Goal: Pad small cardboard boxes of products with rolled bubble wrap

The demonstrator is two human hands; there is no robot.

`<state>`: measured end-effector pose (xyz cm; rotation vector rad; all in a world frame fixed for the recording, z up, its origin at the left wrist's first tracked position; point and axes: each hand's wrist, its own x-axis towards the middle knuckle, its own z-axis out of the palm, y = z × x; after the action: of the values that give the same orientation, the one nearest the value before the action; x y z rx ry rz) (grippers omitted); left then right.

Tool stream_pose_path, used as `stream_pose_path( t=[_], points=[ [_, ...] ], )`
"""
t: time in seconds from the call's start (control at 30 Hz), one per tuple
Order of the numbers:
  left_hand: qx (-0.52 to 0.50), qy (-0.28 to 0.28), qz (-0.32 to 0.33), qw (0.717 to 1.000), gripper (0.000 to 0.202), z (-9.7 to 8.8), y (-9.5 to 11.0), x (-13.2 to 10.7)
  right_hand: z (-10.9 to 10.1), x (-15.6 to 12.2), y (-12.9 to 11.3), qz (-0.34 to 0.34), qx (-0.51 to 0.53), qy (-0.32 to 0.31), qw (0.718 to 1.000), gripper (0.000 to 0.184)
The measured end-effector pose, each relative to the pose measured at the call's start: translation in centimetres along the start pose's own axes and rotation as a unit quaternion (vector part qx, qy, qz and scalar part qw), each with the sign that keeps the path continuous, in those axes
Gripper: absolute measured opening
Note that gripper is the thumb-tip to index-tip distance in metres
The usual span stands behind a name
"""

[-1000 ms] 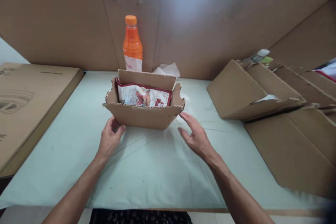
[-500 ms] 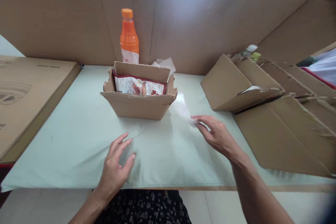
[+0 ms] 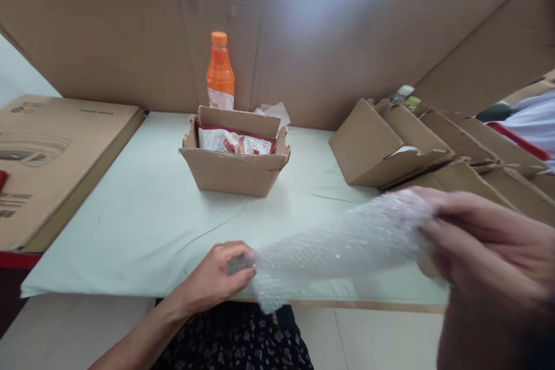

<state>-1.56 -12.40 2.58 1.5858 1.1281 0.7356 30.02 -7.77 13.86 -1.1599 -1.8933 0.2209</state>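
A sheet of clear bubble wrap (image 3: 338, 248) stretches between both my hands above the near table edge. My left hand (image 3: 217, 274) pinches its left end. My right hand (image 3: 485, 248), close to the camera and blurred, is closed on its right end. Farther back on the pale green table (image 3: 143, 219) stands a small open cardboard box (image 3: 234, 170) with a red and white snack packet (image 3: 234, 141) inside it. Neither hand touches the box.
An orange drink bottle (image 3: 219, 72) stands behind the box against a tall cardboard wall (image 3: 325, 34). A flat carton (image 3: 47, 156) lies at the left. Folded cardboard pieces (image 3: 390, 144) are stacked at the right. White tissue (image 3: 273, 111) sits behind the box.
My right hand has picked the bubble wrap up from beside the box and pulled it toward me. My left hand has closed on its other end. The view has tilted up.
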Motion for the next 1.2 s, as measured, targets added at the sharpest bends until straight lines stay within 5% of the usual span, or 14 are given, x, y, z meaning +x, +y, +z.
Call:
stream_pose_path(
  t=[0.07, 0.2, 0.3, 0.4, 0.6, 0.73, 0.87, 0.97, 1.1, 1.2],
  points=[
    [-0.002, -0.004, -0.065, 0.998, 0.011, -1.7, -0.7, -2.4, 2.5, 0.7, 1.1, 0.046, 0.051, -0.033, 0.997, 0.018],
    [0.047, 0.047, -0.096, 0.993, 0.016, -3.8, -3.2, -4.4, 11.1, 2.5, 1.1, -0.036, 0.118, -0.195, 0.973, 0.018],
    [0.097, 0.183, -0.052, 0.977, 0.018, -5.4, -5.3, -2.6, 17.4, 3.3, 0.9, -0.081, 0.122, -0.283, 0.948, 0.024],
    [0.101, 0.23, -0.024, 0.968, 0.019, -7.1, -6.7, 1.1, 21.0, 3.7, 1.6, -0.074, 0.098, -0.303, 0.945, 0.026],
    [0.062, 0.22, -0.016, 0.973, 0.02, -9.5, -6.8, 9.0, 23.4, 5.7, 4.2, -0.062, 0.059, -0.295, 0.952, 0.023],
    [0.005, 0.225, -0.074, 0.972, 0.023, -9.7, -5.9, 11.2, 23.8, 8.0, 5.6, -0.052, 0.065, -0.287, 0.954, 0.022],
    [-0.073, 0.167, -0.13, 0.975, 0.031, -7.7, -4.4, 8.1, 21.0, 9.8, 6.5, -0.013, 0.032, -0.276, 0.961, 0.019],
    [-0.242, 0.092, -0.206, 0.944, 0.04, -4.8, -3.9, 3.4, 19.4, 10.2, 6.5, -0.014, -0.046, -0.244, 0.969, 0.021],
    [-0.368, 0.115, -0.268, 0.883, 0.082, -0.9, -4.2, -2.3, 21.7, 8.9, 5.5, -0.075, -0.139, -0.289, 0.944, 0.027],
    [-0.398, 0.17, -0.249, 0.866, 0.105, 0.9, -4.6, -4.9, 24.2, 7.1, 4.8, -0.108, -0.148, -0.323, 0.928, 0.028]
  ],
)
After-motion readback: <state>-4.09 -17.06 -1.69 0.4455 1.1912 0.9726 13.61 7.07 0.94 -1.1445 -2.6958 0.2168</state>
